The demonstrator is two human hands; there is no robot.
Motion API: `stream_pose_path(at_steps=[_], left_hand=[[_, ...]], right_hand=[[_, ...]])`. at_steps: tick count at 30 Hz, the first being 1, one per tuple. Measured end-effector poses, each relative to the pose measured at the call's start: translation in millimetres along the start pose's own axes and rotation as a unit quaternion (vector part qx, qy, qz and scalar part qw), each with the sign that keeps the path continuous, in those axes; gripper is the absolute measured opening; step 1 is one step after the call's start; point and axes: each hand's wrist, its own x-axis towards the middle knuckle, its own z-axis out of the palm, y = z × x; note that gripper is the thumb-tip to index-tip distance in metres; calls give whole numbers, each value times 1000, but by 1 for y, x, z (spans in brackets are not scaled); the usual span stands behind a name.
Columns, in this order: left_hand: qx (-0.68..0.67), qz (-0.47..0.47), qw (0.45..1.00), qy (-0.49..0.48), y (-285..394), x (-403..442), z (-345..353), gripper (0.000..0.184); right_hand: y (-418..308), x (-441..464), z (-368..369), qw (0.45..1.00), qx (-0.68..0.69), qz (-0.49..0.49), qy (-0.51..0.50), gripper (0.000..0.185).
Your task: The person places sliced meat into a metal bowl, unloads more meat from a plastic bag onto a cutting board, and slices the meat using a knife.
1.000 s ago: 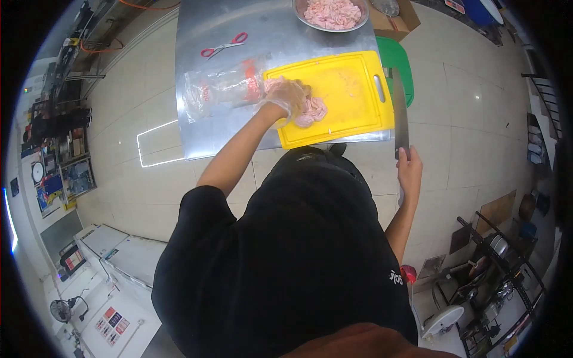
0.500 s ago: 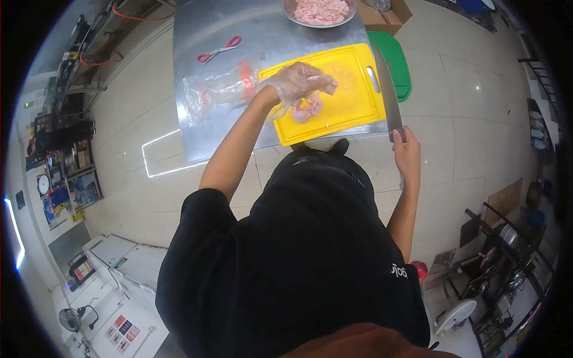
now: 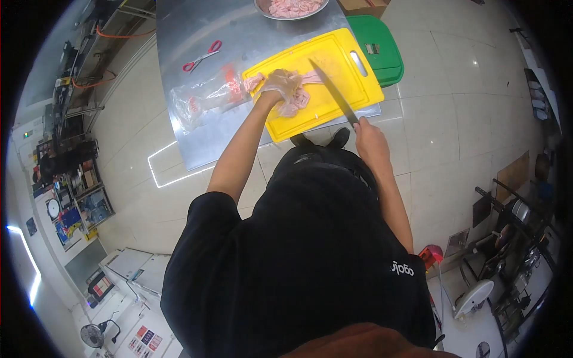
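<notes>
My left hand (image 3: 280, 83), in a clear plastic glove, holds down a piece of raw pale-pink meat (image 3: 293, 106) on the yellow cutting board (image 3: 337, 53). A narrow strip of the meat sticks out to the right of the fingers, and another piece (image 3: 253, 82) lies at the board's left edge. My right hand (image 3: 371, 142), bare, is closed around the handle of a long knife (image 3: 335, 92). Its blade slants up and left over the board, the tip close to the end of the meat strip. I cannot tell whether the blade touches it.
A metal bowl (image 3: 293, 18) of raw meat stands at the table's (image 3: 209, 24) far side. Red-handled scissors (image 3: 203, 55) and a clear plastic bag (image 3: 206, 95) lie left of the board. A green lid or bin (image 3: 388, 56) and a cardboard box (image 3: 364, 7) are beyond its right side.
The knife has swung left from beside the board to over it. My left hand has shifted left and down onto the meat, and the strip now stretches to the right.
</notes>
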Motion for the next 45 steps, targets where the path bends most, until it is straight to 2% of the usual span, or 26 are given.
stream_pose_path(at_steps=[3, 5, 7, 9, 11, 14, 15, 16, 17, 20, 24, 26, 27, 30, 33, 36, 39, 42, 44, 45], left_hand=[[40, -8, 999, 25, 2, -12, -5, 44], [34, -19, 998, 40, 8, -20, -7, 45], [185, 85, 965, 166, -7, -10, 12, 41], [233, 167, 914, 287, -11, -3, 26, 36], [182, 228, 868, 402, 23, -25, 15, 30], [193, 282, 911, 232, 34, -4, 28, 18], [45, 236, 955, 175, 37, 0, 31, 16], [-101, 188, 971, 110, 42, 5, 34, 13], [-244, 133, 960, 41, 45, 8, 36, 11], [-325, 135, 934, 67, 63, -9, 11, 18], [-58, 338, 926, 157, 31, -4, 22, 18], [127, 430, 878, 170, -1, -9, 52, 19], [83, 388, 909, 131, 7, -30, 45, 22], [303, 403, 853, 137, 3, -40, 42, 27], [189, 472, 849, 145, -10, -42, 36, 31], [136, 461, 866, 137, -8, -46, 37, 33], [259, 351, 884, 170, 24, -61, 30, 29], [278, 284, 894, 209, 23, -53, 36, 37], [177, 299, 890, 295, 4, -30, 57, 49], [191, 294, 887, 301, 7, -31, 57, 52]], right_hand=[[5, 7, -4, 999, -14, 26, 32, 27], [2, 8, -3, 999, -8, -8, 33, 27], [-4, 10, -4, 999, 1, -23, 32, 28], [-10, 13, -3, 999, 10, -23, 25, 28], [-1, 19, -2, 998, 34, -14, 43, 28], [13, 26, -10, 995, 74, 0, 61, 27], [16, 27, -14, 994, 89, 5, 66, 26], [18, 27, -17, 992, 101, 3, 77, 26], [21, 27, -20, 990, 113, 2, 88, 26], [21, 21, -26, 981, 157, 8, 110, 26], [24, 17, -24, 975, 176, 15, 131, 26], [26, 15, -23, 978, 170, 13, 123, 26], [27, 12, -21, 979, 167, 14, 116, 27], [20, 4, -12, 992, 92, -3, 83, 26], [14, -4, -7, 1000, 16, -20, 10, 25], [23, -2, 2, 999, -20, -36, -7, 25], [25, 5, -7, 999, -23, 2, 25, 25], [20, 8, -11, 999, -26, -11, 29, 25], [22, 8, -6, 999, -40, -32, 8, 24], [23, 7, -5, 998, -49, -43, -5, 24]])
